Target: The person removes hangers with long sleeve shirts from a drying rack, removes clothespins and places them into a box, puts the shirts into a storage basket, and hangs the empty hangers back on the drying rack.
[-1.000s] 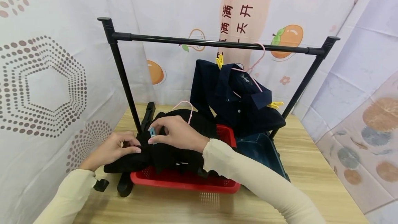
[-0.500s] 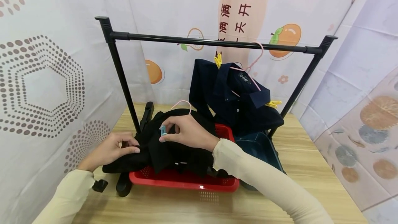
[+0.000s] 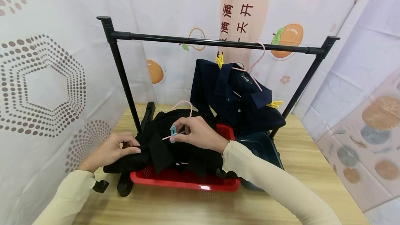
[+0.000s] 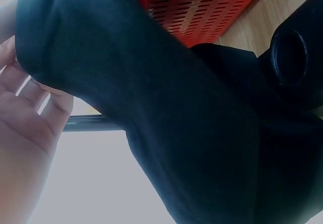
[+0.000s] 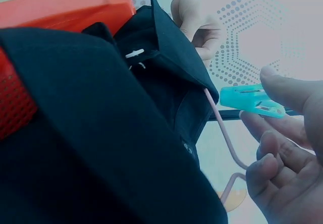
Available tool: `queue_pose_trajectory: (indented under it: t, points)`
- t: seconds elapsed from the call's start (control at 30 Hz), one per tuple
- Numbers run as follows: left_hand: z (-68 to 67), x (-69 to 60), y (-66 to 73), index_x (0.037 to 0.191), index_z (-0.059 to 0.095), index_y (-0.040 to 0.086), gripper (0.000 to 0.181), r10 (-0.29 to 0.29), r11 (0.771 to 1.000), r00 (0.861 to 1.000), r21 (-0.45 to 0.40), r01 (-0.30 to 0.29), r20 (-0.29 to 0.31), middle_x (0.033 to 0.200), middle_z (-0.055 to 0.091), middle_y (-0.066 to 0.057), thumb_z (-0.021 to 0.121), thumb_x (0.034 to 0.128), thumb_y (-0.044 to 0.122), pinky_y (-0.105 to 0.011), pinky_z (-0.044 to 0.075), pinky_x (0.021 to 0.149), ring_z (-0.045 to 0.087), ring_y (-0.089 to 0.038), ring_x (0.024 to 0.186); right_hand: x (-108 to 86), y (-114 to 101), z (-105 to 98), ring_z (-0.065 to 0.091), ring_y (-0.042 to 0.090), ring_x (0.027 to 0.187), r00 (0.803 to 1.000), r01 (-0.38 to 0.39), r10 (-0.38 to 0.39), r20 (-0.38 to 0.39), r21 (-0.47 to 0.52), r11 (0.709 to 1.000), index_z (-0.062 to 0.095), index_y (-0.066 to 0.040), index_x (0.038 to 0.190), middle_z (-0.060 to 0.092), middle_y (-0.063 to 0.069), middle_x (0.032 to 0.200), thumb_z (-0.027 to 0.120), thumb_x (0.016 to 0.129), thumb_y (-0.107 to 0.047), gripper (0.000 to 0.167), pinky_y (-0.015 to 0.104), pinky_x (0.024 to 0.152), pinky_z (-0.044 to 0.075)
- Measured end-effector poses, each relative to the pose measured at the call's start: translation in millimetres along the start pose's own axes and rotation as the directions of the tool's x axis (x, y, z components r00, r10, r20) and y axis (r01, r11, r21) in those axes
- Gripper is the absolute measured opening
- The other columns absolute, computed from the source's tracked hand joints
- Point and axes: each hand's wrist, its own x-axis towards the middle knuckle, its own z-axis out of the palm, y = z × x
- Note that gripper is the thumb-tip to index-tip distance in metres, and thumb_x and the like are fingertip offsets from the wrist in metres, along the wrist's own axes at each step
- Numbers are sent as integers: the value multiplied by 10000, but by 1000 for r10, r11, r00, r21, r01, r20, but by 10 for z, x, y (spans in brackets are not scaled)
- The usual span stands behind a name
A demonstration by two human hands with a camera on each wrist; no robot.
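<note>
My right hand (image 3: 200, 133) pinches a light blue clothespin (image 3: 173, 134) between thumb and fingertips, above a black collared shirt (image 3: 160, 153). In the right wrist view, the clothespin (image 5: 247, 99) is close beside the shirt's collar and the pink hanger (image 5: 224, 133). The shirt lies over a red basket (image 3: 184, 184), with the hanger's hook (image 3: 182, 102) sticking up behind my right hand. At the left, my left hand (image 3: 115, 148) grips the shirt's shoulder between thumb and fingers. Its fingertips are partly hidden by the cloth (image 4: 166, 93) in the left wrist view.
A black clothes rack (image 3: 187, 40) spans the table (image 3: 140, 207). From its bar hangs a navy shirt (image 3: 203, 82) on a pink hanger, with yellow clothespins (image 3: 219, 60) at both shoulders. A dark blue basin (image 3: 257, 145) stands right of the red basket. Patterned curtains (image 3: 175, 9) surround the table.
My right hand, with the clothespin, has moved right, away from my left hand and the shirt's shoulder. Part of the hanger now shows near the collar. My left hand stays on the shirt.
</note>
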Motion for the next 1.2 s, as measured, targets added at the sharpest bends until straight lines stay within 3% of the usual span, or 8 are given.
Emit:
queue_pose_trajectory:
  t: [0.63,1.2]
  points:
    - [11,-20,4,898,768,171,394,39,999,999,3,-39,-33,755,659,69,809,736,-186,-209,424,562,529,-86,632,-261,112,-115,521,111,646,999,-25,27,-38,28,999,744,-126,1129,702,-113,938,819,910,-256,266,249,591,443]
    - [60,-21,-20,876,753,190,389,25,999,999,26,-24,-38,740,656,82,826,733,-164,-200,431,558,544,-73,631,-478,317,-200,526,100,647,994,-46,42,-98,-42,998,745,-159,1137,693,-99,942,831,896,-290,288,259,574,444]
